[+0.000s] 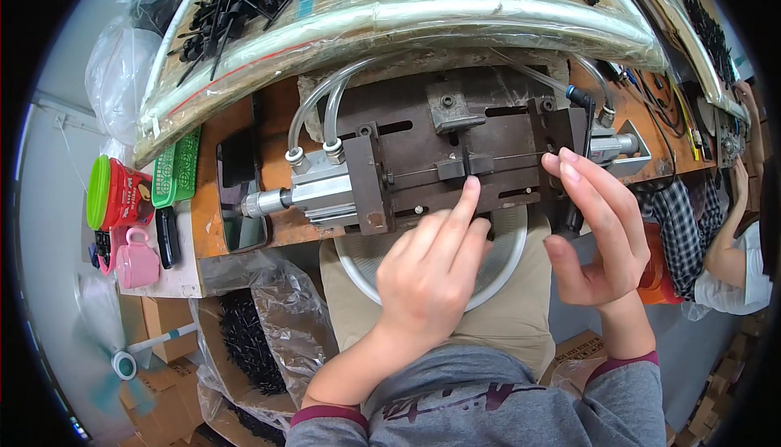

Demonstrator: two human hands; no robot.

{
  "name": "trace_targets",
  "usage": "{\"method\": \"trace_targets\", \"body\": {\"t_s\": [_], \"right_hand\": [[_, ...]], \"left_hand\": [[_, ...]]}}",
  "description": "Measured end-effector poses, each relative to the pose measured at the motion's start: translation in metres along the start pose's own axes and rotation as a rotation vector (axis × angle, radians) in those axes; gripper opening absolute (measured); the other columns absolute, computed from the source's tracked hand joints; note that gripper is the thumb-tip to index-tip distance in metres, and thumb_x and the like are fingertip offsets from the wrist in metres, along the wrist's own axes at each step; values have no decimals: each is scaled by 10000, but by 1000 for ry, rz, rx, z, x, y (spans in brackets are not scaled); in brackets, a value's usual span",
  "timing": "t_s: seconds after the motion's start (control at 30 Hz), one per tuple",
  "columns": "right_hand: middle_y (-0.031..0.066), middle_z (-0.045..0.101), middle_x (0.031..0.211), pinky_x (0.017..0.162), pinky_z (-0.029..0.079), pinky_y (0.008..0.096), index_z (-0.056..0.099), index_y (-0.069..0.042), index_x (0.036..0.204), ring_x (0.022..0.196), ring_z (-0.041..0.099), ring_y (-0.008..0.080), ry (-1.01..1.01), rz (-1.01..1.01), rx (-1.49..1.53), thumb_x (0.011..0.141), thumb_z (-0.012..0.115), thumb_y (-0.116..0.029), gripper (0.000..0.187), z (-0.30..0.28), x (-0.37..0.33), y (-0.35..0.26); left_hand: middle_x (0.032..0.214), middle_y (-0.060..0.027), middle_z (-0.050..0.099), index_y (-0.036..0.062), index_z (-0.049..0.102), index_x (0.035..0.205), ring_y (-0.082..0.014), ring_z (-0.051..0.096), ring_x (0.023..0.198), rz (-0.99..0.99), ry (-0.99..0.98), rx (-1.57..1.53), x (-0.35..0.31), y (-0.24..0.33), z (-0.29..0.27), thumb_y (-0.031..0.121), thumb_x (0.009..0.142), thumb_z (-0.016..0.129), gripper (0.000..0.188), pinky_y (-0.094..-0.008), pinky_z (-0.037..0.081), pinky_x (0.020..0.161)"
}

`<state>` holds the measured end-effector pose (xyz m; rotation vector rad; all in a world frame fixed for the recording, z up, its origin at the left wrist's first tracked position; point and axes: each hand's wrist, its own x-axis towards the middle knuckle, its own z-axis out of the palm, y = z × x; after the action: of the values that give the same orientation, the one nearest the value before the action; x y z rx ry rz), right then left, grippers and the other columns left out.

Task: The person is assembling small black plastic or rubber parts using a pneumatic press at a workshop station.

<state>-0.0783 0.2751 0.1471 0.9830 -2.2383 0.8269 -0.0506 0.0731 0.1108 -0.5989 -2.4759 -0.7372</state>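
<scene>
In the head view, a dark metal fixture (407, 134) is set on the orange-brown wooden surface (281, 109), with a silver cylinder (325, 195) mounted at its left end and clear hoses (305, 113) attached. In the middle of the fixture, a small dark block (450, 170) is carried in line with a thin rod (512, 158), and a slim black piece (466, 161) is seen upright beside it. This spot is reached by the extended index fingertip of the left hand (427, 272); its other fingers are curled, and whether anything is held in that grip cannot be told. The right hand (602, 239) is raised near the fixture's right end, its grip wide, with thumb and fingers well apart and nothing seen between them. A pale round rim (512, 260) is seen on the near side, below the fixture. Many black parts (236, 16) are heaped on the far side, and a pink cup (138, 261) is placed at the left
</scene>
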Motion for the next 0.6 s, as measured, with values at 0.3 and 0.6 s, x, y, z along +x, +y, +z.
{"method": "trace_targets", "body": {"t_s": [0.3, 0.6], "right_hand": [[258, 653, 1267, 876, 575, 346, 658, 53, 1090, 1087, 698, 294, 17, 203, 233, 734, 809, 56, 387, -3, -6, -1], [212, 634, 1293, 791, 569, 372, 657, 34, 1002, 950, 684, 312, -172, 107, 100, 751, 756, 33, 270, 23, -9, -12]], "left_hand": [[1246, -114, 718, 65, 729, 952, -154, 678, 656, -20, -131, 150, 12, 0, -4, 138, 730, 839, 258, -274, 511, 609], [1006, -174, 699, 20, 707, 888, -215, 666, 767, 98, 295, -1711, 28, 46, -46, 166, 953, 688, 161, -334, 547, 727]]}}
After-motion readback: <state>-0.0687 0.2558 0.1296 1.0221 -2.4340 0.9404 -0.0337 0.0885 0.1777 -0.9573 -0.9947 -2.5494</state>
